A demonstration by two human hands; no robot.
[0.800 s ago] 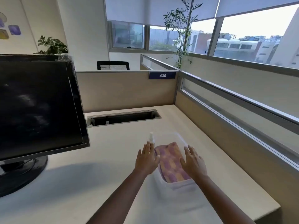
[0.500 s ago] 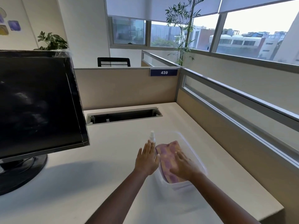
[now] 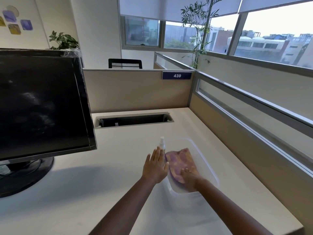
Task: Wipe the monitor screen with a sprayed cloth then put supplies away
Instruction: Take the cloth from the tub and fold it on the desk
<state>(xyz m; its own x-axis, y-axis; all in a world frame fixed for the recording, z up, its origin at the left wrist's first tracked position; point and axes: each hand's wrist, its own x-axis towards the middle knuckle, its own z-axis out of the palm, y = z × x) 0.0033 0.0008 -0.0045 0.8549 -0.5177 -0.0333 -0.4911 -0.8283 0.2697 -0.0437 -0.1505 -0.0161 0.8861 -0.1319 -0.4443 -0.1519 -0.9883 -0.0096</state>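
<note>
A black monitor (image 3: 40, 107) stands at the left of the desk, its screen smudged. A clear plastic tub (image 3: 205, 160) sits near the desk's right side with a folded purple-and-orange cloth (image 3: 179, 160) inside. A small white spray bottle (image 3: 162, 143) stands upright at the tub's left, partly hidden behind my left hand. My left hand (image 3: 156, 166) rests flat, fingers apart, against the tub's left wall. My right hand (image 3: 189, 179) is inside the tub, fingers curled down on the cloth's near end.
A cable slot (image 3: 133, 119) is cut into the desk behind the tub. Beige cubicle partitions (image 3: 135, 89) close off the back and right sides. The desk's front right edge (image 3: 288, 223) is near my right arm.
My right hand moved from the tub's right edge into the tub and onto the cloth. The left hand stayed by the tub's left wall.
</note>
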